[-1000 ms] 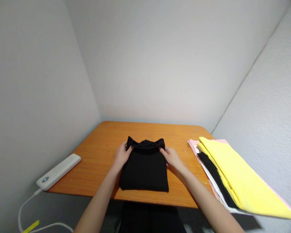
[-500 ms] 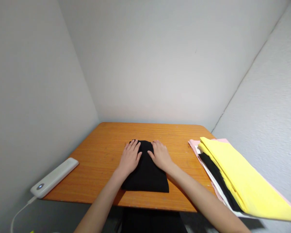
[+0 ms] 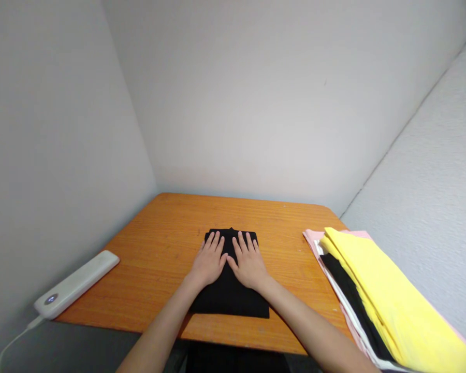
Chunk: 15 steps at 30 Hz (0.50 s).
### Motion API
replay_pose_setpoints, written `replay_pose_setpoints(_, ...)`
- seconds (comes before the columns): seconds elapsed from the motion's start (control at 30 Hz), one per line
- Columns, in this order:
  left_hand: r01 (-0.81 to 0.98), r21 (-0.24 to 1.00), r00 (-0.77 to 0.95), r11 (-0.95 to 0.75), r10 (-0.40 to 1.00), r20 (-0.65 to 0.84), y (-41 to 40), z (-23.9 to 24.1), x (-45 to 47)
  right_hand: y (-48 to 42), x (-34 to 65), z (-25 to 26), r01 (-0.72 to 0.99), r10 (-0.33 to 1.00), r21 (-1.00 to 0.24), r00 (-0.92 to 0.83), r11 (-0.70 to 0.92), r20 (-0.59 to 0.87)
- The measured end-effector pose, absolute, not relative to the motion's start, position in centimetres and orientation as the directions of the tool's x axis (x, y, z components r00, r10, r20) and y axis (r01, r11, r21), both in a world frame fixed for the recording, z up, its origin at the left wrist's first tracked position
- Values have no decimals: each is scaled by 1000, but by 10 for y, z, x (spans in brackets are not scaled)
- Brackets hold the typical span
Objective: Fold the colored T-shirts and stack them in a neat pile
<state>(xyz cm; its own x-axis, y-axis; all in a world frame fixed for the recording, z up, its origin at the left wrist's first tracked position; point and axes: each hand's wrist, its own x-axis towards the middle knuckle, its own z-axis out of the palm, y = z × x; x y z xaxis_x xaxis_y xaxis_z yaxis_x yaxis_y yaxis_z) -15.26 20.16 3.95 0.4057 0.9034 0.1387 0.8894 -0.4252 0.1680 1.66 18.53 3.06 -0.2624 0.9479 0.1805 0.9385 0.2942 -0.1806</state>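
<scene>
A folded black cloth (image 3: 233,300) lies flat in the middle of an orange wooden table (image 3: 159,243). My left hand (image 3: 208,261) rests palm down on its left half, fingers stretched out flat. My right hand (image 3: 248,261) lies beside it on the right half, fingers also spread and flat. Both thumbs nearly touch at the cloth's centre. Neither hand holds anything.
A white power bank (image 3: 75,284) with a cable lies at the table's left front edge. A stack of folded cloths, yellow (image 3: 388,300) on top with black, white and pink below, sits at the right. Grey walls close in on three sides.
My hands let go of the cloth's far edge after folding it down, then came together and now press flat on top of the black cloth.
</scene>
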Motion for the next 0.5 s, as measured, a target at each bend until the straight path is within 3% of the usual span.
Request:
replay_pose_setpoints(0.3, 921, 85, 354, -380, 908, 227, 149, 54, -147, 146, 40, 40, 871, 882, -150, -449, 468, 144)
replay_pose_setpoints(0.43, 939, 135, 277, -317, 928, 250, 122, 62, -153, 110, 58, 45, 771, 781, -130, -604, 623, 161)
replay_pose_setpoints(0.5, 943, 187, 229, -275, 945, 236, 117, 60, -156, 94, 66, 45, 769, 771, -124, -590, 627, 239)
